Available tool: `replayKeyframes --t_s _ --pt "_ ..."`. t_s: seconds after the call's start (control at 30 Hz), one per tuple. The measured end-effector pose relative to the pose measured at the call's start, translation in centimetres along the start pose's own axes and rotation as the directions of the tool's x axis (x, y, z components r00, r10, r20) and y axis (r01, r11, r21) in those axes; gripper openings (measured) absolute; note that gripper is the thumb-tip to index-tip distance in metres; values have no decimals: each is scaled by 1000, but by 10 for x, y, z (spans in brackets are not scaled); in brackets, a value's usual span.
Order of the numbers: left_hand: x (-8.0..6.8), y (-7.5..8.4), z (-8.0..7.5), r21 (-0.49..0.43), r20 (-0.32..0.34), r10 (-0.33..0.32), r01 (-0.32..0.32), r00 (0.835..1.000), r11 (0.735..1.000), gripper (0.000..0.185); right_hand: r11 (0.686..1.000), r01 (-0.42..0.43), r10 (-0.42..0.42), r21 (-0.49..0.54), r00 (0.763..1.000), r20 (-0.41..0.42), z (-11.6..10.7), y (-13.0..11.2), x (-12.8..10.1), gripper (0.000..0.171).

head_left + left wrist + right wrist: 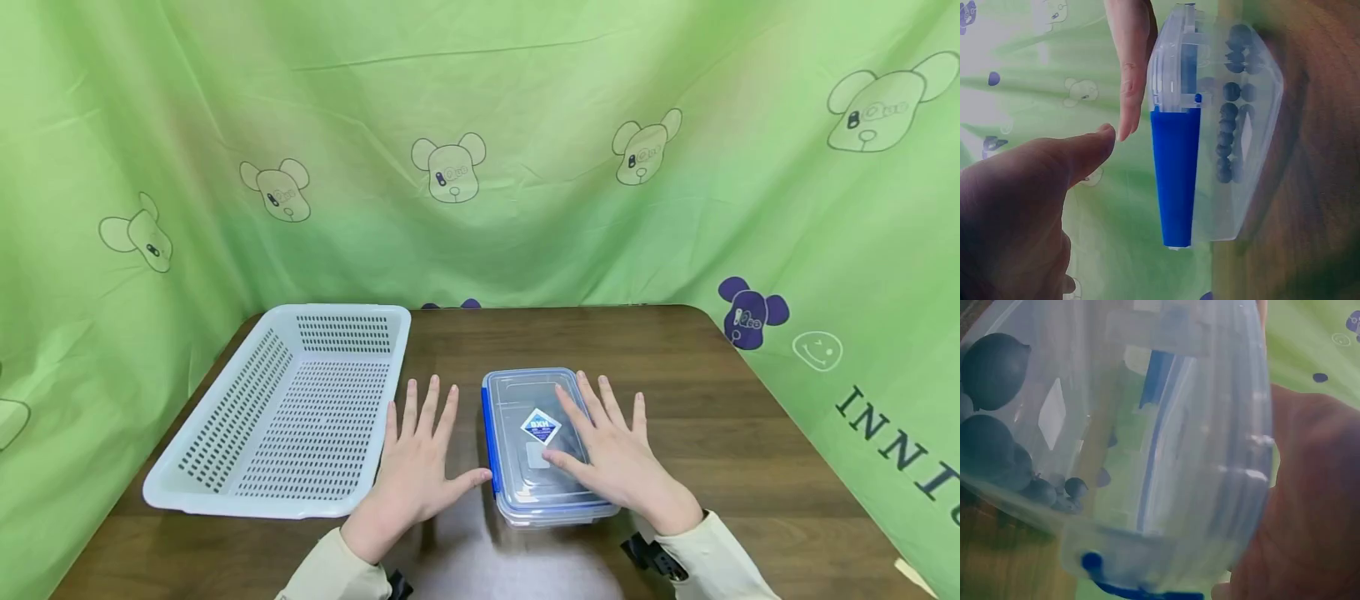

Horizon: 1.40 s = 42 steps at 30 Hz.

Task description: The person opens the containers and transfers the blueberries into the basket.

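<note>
A clear plastic box (542, 446) with a blue-edged lid stands on the brown table (750, 450), near its front edge and in the middle. On the lid there is a small diamond-shaped label (540, 426). The wrist views look through the clear walls, and inside the box lie small dark round things (1230, 134), like berries, gathered along the bottom. A blue clasp (1175, 175) runs along the left side of the lid and lies flat against the wall, so the box seems to be locked on that side.

The right hand (611, 454) lies flat on the lid with straight, spread fingers; it presses down and grips nothing, probably to keep the box steady. The left hand (420, 471) lies open on the table just beside the box, and its thumb reaches to the blue clasp, touching it or almost touching; I cannot tell which.

To the left of the left hand stands a white basket (225, 492) with many holes in its walls and floor. Nothing is visible inside it. A green cloth (525, 100) with printed bears hangs behind the table.
</note>
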State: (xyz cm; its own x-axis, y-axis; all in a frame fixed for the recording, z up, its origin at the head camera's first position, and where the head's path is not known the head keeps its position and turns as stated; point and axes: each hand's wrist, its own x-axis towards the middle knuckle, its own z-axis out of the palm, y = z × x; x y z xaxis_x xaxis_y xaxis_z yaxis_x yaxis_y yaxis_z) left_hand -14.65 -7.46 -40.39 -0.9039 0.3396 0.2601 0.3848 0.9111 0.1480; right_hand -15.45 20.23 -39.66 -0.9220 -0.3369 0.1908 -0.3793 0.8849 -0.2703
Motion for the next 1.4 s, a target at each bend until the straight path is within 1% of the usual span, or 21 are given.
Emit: replayKeyframes --t_s 0.1,0.17,0.2,0.27,0.33,0.47,0.57,0.63,0.73,0.77,0.8,0.83,0.87,0.93,0.97,1.07,1.13,1.23,1.27,1.33,1.4 --pt "2 1 -3 -67 5 17 -16 1000 998 107 999 -6 6 33 1000 -3 -4 3 1 85" --pt "2 3 -6 -168 4 45 -43 999 985 104 996 -12 12 87 1000 -5 -9 6 2 83" --pt "2 4 -8 -236 5 59 -56 998 970 103 992 -11 11 124 1000 -2 -11 9 3 83" --pt "2 6 -8 -392 8 85 -75 996 917 101 975 -6 3 222 1000 13 -15 16 5 82" --pt "3 7 -5 -540 17 87 -63 996 839 99 946 -18 1 323 999 52 -17 25 8 82" --pt "8 7 14 -759 59 38 20 998 650 98 872 -84 11 483 988 152 -14 43 12 81" --pt "14 7 34 -873 117 -23 114 993 475 97 789 -179 42 587 970 240 -8 52 13 80" --pt "18 7 45 -927 183 -61 193 981 322 96 713 -251 52 655 950 307 -4 57 13 81" --pt "23 8 57 -948 300 -94 308 949 76 95 576 -339 33 744 919 393 0 63 12 80" --pt "25 8 60 -942 333 -92 335 938 7 94 532 -356 10 768 910 415 1 66 12 80" --pt "27 8 62 -933 359 -88 355 929 -55 94 488 -368 -17 792 903 430 2 69 12 80" --pt "29 8 64 -924 377 -80 368 923 -102 95 444 -378 -46 813 896 442 3 72 12 80" --pt "30 7 66 -915 391 -73 379 917 -134 95 400 -388 -75 830 889 452 4 75 13 80" --pt "32 6 69 -901 408 -55 392 911 -187 96 322 -401 -134 857 877 461 6 82 13 80" --pt "32 6 70 -895 414 -50 396 909 -206 97 284 -408 -159 868 872 462 7 86 13 80" --pt "33 5 71 -881 421 -37 400 906 -251 100 189 -412 -237 892 862 448 12 95 14 79" --pt "33 4 73 -877 422 -27 401 906 -265 100 130 -412 -289 902 854 432 15 101 16 78" --pt "34 2 74 -875 417 -8 400 909 -274 99 50 -411 -359 910 843 400 20 107 18 76" --pt "34 2 75 -874 416 -2 400 909 -276 98 32 -408 -375 912 841 389 21 108 19 75" --pt "35 2 76 -871 417 11 403 909 -283 96 17 -398 -389 917 843 373 24 110 20 74" --pt "36 2 76 -866 419 19 406 908 -293 95 30 -384 -383 923 849 365 25 111 21 73"
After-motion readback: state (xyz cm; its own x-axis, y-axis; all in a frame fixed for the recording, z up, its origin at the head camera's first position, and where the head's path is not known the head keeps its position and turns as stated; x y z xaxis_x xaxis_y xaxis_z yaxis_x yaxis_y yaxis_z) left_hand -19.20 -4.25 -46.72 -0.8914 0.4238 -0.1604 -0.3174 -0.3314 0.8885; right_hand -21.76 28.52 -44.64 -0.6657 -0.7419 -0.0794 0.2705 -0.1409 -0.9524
